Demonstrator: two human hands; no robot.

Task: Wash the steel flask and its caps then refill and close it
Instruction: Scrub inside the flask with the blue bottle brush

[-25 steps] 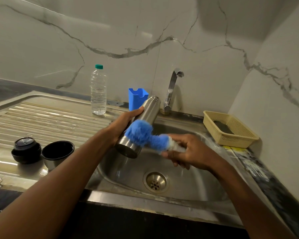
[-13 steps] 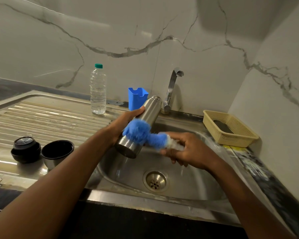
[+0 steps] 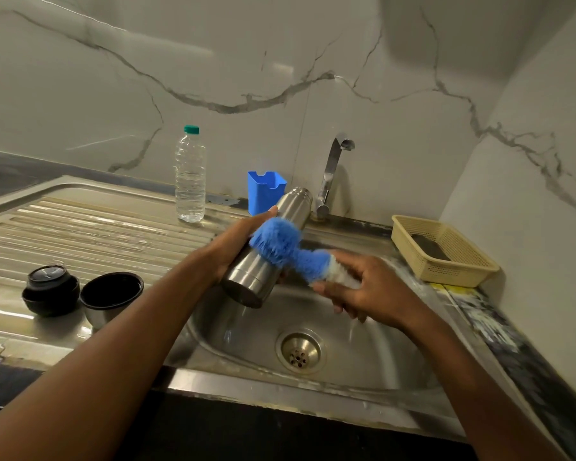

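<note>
Steel flask (image 3: 269, 251) is held tilted over the sink basin (image 3: 356, 331), its base toward the person and low, its neck pointing up and away toward the tap (image 3: 332, 171). The left hand (image 3: 236, 241) grips the flask body from the left side, thumb lying along the top of the body and the remaining fingers wrapped beneath, out of sight. Against the right flank of the gripped flask, a blue bottle brush (image 3: 281, 246) presses its bristle head on the steel wall. The right hand (image 3: 369, 291) holds the brush by its white handle section, fingers curled around it; the hand is slightly blurred.

Left of the left-hand grip, on the ribbed draining board (image 3: 90, 224), stand two caps: a black inner cap (image 3: 50, 292) furthest left, and a cup-shaped outer cap (image 3: 110, 299) just beside it, open side up. Beyond the grip stand a clear plastic water bottle (image 3: 190, 178) and a blue holder (image 3: 266, 191). Right of the right hand, a cream basket (image 3: 446, 257) rests on the counter, holding a dark pad.
</note>
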